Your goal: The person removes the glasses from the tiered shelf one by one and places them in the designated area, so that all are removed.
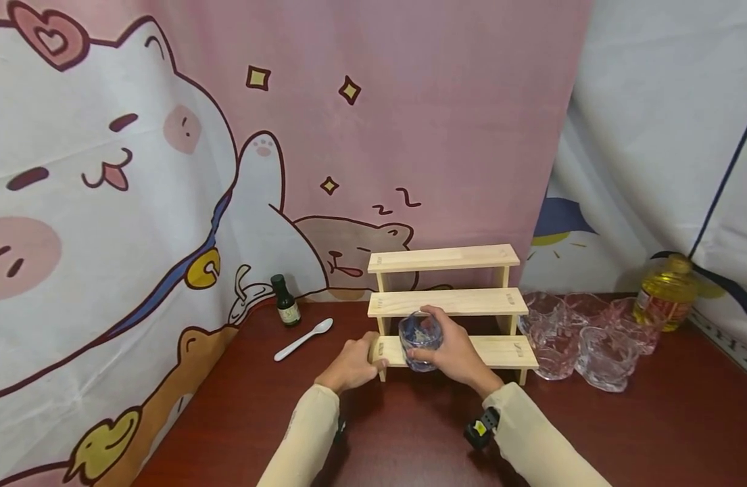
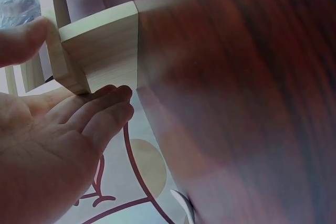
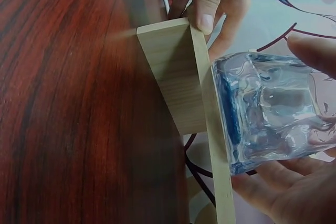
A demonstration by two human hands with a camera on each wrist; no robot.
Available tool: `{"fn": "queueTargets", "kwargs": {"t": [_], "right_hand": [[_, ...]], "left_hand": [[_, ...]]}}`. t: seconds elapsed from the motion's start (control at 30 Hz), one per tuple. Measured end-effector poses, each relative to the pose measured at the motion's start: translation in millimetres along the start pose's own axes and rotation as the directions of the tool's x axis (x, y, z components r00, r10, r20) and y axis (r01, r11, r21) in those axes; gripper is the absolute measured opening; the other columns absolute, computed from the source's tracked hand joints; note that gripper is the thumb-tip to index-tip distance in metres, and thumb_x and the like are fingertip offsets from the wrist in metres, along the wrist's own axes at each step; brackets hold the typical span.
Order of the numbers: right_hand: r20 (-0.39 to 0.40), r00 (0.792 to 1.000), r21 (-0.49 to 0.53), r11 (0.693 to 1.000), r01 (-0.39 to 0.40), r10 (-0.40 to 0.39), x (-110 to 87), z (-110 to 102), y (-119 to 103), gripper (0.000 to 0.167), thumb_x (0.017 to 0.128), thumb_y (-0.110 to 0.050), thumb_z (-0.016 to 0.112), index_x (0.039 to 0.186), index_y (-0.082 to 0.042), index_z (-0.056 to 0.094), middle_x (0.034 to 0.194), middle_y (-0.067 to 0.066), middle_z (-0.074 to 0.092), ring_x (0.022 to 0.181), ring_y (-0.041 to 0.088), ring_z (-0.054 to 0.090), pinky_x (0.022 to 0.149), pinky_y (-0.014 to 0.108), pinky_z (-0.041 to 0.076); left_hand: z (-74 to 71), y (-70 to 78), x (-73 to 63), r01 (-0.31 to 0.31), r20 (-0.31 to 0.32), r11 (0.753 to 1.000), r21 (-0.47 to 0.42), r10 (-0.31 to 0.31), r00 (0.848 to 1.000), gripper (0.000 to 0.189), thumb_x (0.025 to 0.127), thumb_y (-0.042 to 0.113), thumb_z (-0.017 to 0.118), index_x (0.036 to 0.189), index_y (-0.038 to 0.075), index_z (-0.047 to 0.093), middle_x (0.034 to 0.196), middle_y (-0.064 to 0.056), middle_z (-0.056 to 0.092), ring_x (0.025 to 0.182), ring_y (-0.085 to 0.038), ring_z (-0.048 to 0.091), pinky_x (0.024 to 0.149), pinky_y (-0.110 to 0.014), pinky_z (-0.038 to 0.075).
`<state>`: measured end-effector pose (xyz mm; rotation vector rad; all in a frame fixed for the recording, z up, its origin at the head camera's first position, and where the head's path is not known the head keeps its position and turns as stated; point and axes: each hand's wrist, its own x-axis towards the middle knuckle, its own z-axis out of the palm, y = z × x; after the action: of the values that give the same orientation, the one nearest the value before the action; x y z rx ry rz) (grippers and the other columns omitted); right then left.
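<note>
A clear, wavy-sided glass is in my right hand, thumb on the near side and fingers around the far side. Its thick bluish base meets the lowest board, toward the left part of that step. That board belongs to a three-tier wooden display rack of pale wood. My left hand grips the rack at the left end of the lowest step. In the left wrist view, the thumb presses on the board while the fingers extend along its end.
Several clear glasses crowd together right of the rack, with a yellow oil bottle behind them. On the left, a white spoon lies near a small dark bottle. A printed curtain hangs behind the dark red table.
</note>
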<state>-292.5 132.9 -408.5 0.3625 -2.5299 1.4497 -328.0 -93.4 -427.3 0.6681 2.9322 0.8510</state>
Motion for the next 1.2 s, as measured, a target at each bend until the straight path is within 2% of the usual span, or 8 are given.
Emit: {"fn": "queueTargets", "kwargs": {"t": [0.17, 0.4, 0.63, 0.77, 1.0, 1.2], "right_hand": [[0.017, 0.999, 0.01, 1.0, -0.03, 0.029, -2.1, 0, -1, 0.084, 0.076, -0.025, 0.087, 0.146, -0.013, 0.044, 0.126, 0.016, 0.064, 0.113, 0.031, 0.063, 0.098, 0.053, 0.049], [0.017, 1.0, 0.043, 0.999, -0.027, 0.026, -2.8, -3, -4, 0.082, 0.073, -0.023, 0.09, 0.143, -0.014, 0.047, 0.123, 0.016, 0.064, 0.11, 0.029, 0.063, 0.097, 0.048, 0.049], [0.037, 0.995, 0.123, 0.988, -0.097, 0.093, -11.2, -7, -8, 0.08, 0.071, -0.017, 0.091, 0.14, -0.017, 0.05, 0.123, 0.011, 0.064, 0.114, 0.029, 0.06, 0.098, 0.045, 0.046], [0.047, 0.995, 0.133, 0.987, -0.089, 0.083, -16.8, -11, -11, 0.079, 0.071, -0.016, 0.09, 0.14, -0.017, 0.051, 0.123, 0.012, 0.064, 0.115, 0.029, 0.06, 0.099, 0.046, 0.045], [0.043, 0.999, 0.138, 0.99, -0.023, 0.017, -24.8, -26, -13, 0.081, 0.07, -0.016, 0.092, 0.14, -0.014, 0.052, 0.121, 0.014, 0.065, 0.113, 0.03, 0.061, 0.097, 0.044, 0.047], [0.078, 0.997, 0.133, 0.991, -0.022, 0.011, -35.1, -42, -13, 0.079, 0.072, -0.02, 0.091, 0.14, -0.017, 0.051, 0.129, 0.014, 0.062, 0.12, 0.031, 0.057, 0.097, 0.044, 0.047]], "left_hand": [[1.4, -1.0, -1.9, -0.006, 0.008, 1.0, -0.005, 0.006, 1.0, 0.057, 0.091, 0.023, 0.069, 0.14, 0.002, 0.05, 0.107, -0.014, 0.068, 0.092, -0.02, 0.059, 0.082, -0.035, 0.048], [-3.5, 0.3, -0.1, -0.007, -0.003, 1.0, -0.007, 0.007, 1.0, 0.057, 0.091, 0.021, 0.069, 0.14, 0.001, 0.049, 0.104, -0.013, 0.067, 0.09, -0.02, 0.059, 0.081, -0.035, 0.048], [-3.2, -0.7, -0.2, -0.008, 0.007, 1.0, -0.02, 0.008, 1.0, 0.057, 0.091, 0.021, 0.069, 0.14, 0.002, 0.05, 0.104, -0.013, 0.067, 0.092, -0.021, 0.059, 0.084, -0.038, 0.048], [-3.4, -1.4, -1.4, -0.013, 0.003, 1.0, -0.019, 0.013, 1.0, 0.057, 0.091, 0.022, 0.069, 0.14, 0.002, 0.049, 0.106, -0.014, 0.068, 0.094, -0.022, 0.06, 0.086, -0.039, 0.049], [-4.5, -1.9, 0.0, -0.014, 0.007, 1.0, -0.017, 0.014, 1.0, 0.058, 0.092, 0.022, 0.068, 0.142, 0.002, 0.048, 0.112, -0.017, 0.068, 0.098, -0.023, 0.061, 0.087, -0.038, 0.049], [-3.7, -1.7, 0.8, -0.02, 0.01, 1.0, -0.018, 0.02, 1.0, 0.057, 0.092, 0.023, 0.068, 0.141, 0.003, 0.049, 0.112, -0.016, 0.068, 0.098, -0.021, 0.061, 0.087, -0.038, 0.049]]}}
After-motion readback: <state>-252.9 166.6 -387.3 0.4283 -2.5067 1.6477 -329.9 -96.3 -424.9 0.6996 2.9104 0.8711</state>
